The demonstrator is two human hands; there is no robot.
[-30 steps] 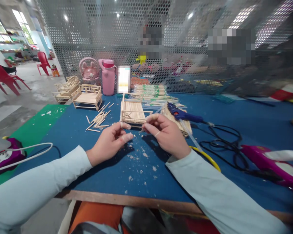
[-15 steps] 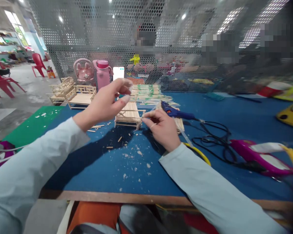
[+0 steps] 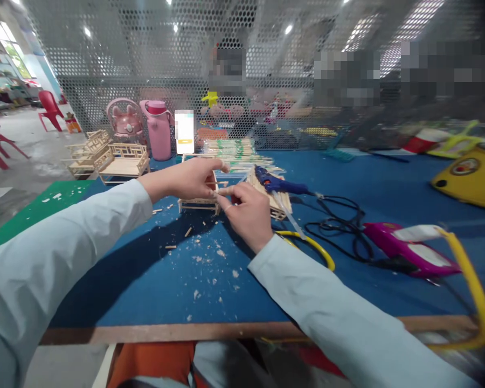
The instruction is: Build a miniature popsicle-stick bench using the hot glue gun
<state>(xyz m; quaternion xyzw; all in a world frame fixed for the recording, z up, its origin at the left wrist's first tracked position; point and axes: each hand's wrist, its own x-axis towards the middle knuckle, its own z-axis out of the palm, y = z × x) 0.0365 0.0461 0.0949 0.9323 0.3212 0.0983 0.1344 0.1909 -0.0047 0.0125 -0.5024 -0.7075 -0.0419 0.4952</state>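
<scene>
One stick frame (image 3: 198, 205) stands upright well in from the near edge of the bench (image 3: 258, 302), left of its middle; its near rail runs roughly parallel to that edge. The hands cover much of it, so I cannot tell its long axis. Two hands are at it: the left hand (image 3: 186, 178) reaches over the top, thumb and forefinger apart; the right hand (image 3: 248, 213) has its fingers bunched at the near right corner, clamped or not I cannot tell. Just right lies one glue gun (image 3: 281, 185) on one stick panel (image 3: 271, 200). Beyond, toward the far edge: one phone (image 3: 185, 132), one bottle (image 3: 159, 133), one pile of sticks (image 3: 232, 148). At least two other frames (image 3: 125, 163) stand by the far left corner.
</scene>
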